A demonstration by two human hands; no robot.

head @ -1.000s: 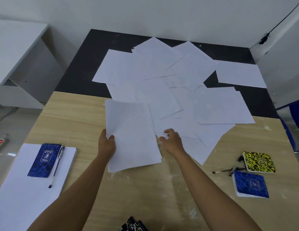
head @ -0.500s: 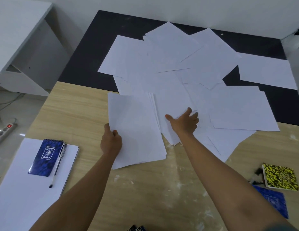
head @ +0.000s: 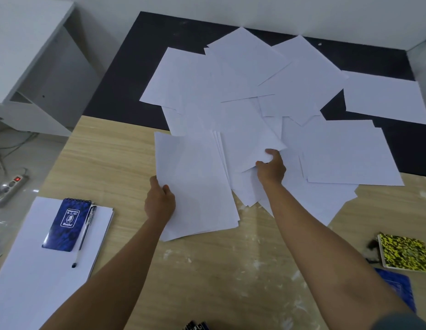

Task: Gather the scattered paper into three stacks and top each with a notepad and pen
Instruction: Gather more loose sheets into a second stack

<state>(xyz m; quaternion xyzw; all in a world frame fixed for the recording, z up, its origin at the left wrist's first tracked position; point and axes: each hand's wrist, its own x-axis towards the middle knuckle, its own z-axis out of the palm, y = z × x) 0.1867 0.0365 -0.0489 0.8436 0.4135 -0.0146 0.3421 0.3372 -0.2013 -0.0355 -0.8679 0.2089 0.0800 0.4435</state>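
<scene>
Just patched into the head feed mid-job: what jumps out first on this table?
A wide fan of loose white sheets spreads over the far middle, across the wood and black surfaces. At its near edge the left hand grips a gathered stack while the right hand pinches one sheet. At the near left a finished stack carries a blue notepad and a pen.

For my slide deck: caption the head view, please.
Left hand holds gathered white sheets; right hand pinches another loose white sheet.
</scene>
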